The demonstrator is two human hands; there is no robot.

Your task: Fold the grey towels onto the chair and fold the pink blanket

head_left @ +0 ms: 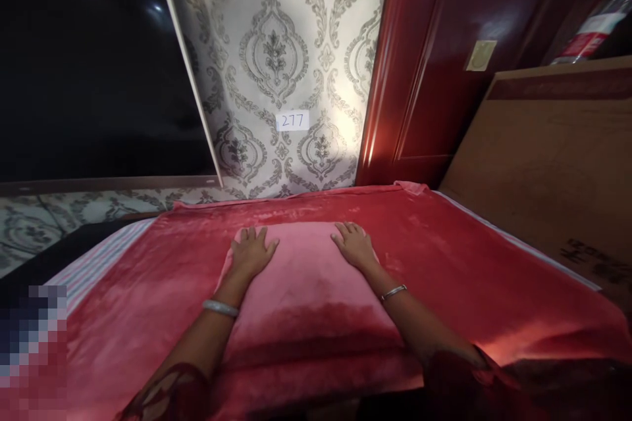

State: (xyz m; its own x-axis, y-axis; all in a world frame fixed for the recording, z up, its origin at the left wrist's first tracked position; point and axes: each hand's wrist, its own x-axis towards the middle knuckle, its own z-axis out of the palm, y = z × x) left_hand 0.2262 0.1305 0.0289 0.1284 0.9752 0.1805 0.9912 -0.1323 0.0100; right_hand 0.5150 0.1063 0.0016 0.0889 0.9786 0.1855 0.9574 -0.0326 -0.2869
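Left hand: my left hand point(251, 251) lies flat, palm down, on the far left corner of the pink pillow point(306, 289), fingers spread and straight, gripping nothing. A pale bangle point(220, 307) sits at that wrist.
Right hand: my right hand point(353, 245) lies flat on the far right corner of the same pillow, fingers splayed and extended, nothing clasped. A thin silver bracelet point(394, 291) circles that wrist.
Pillow: it lies in the middle of the red blanket point(469, 263), its long sides running away from me, the near end in shadow under my forearms.
Step in hand: I judge it to be pressing and smoothing the pillow flat on the bed.
Doing it well: I would keep both palms level and the pressure even, so neither corner bunches; the plush cover looks slippery, so I would press straight down rather than push, lest the pillow slide toward the wall.
Bedding: the blanket covers most of the bed; a striped sheet point(93, 263) shows at its left edge.
Surroundings: patterned wallpaper point(276, 46) carries a small label reading 277 point(292, 120); a dark red wooden door point(444, 46) stands to the right.
Containers: a brown cardboard box point(553, 158) stands just beside the bed on the right; I cannot tell what is in it. A plastic bottle point(597, 26) rests above it, contents unclear.
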